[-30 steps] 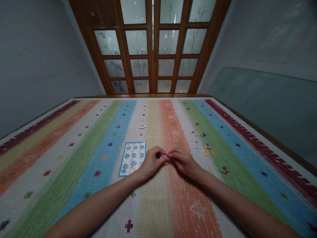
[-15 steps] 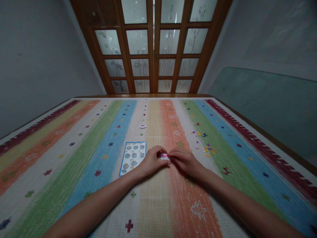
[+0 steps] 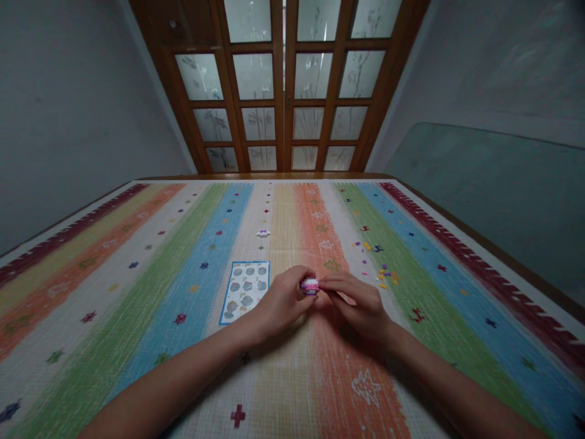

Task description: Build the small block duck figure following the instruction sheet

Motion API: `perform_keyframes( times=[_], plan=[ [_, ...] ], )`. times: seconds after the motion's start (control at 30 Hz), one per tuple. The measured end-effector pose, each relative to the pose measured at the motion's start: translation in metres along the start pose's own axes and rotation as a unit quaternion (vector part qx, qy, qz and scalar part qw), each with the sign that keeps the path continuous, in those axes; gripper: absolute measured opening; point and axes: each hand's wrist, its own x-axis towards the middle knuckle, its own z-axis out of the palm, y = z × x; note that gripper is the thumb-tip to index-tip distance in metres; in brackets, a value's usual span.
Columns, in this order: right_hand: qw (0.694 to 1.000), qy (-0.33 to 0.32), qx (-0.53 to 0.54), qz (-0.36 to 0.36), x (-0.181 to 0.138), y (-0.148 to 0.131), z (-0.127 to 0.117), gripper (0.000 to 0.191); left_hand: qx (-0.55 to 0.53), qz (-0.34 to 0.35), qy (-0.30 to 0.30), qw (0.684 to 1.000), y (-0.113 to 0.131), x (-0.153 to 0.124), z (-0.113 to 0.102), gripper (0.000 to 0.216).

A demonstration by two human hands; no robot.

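A small block of stacked toy bricks (image 3: pixel 310 286), white, pink and purple, is held between my two hands just above the tablecloth. My left hand (image 3: pixel 289 299) curls round its left side, thumb below and fingers above. From the right, my right hand (image 3: pixel 359 300) pinches at the block's edge with its fingertips pressed together; any tiny piece between them is too small to see. Left of my hands lies a blue-bordered instruction sheet (image 3: pixel 247 289) with grey pictures, its right edge partly behind my left hand.
Several loose orange bricks (image 3: pixel 387 277) and purple bits lie on the cloth to the right. Farther back sits a small white and purple brick piece (image 3: pixel 263 233). A striped tablecloth (image 3: pixel 150 274) covers the table, with wooden glass-paned doors (image 3: pixel 284 103) beyond it.
Both hands have shifted slightly right with the brick block. The block has been turned, so more of its pink and white side shows.
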Motion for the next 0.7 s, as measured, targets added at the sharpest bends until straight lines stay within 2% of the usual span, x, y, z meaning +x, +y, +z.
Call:
perform_keyframes(
  times=[0.17, 0.33, 0.7],
  plan=[
    [0.996, 0.039, -0.043, -0.067, 0.007, -0.023, -0.011, 0.036, 0.033, 0.118, 0.043, 0.992, 0.021, -0.007, -0.011, 0.025],
    [0.993, 0.013, -0.069, -0.097, 0.003, -0.038, -0.022, 0.041, 0.071, 0.219, 0.078, 0.970, 0.033, -0.013, -0.018, 0.028],
    [0.985, -0.052, -0.106, -0.124, 0.003, -0.052, -0.037, 0.052, 0.095, 0.271, 0.112, 0.951, 0.043, -0.020, -0.024, 0.025]
  ],
)
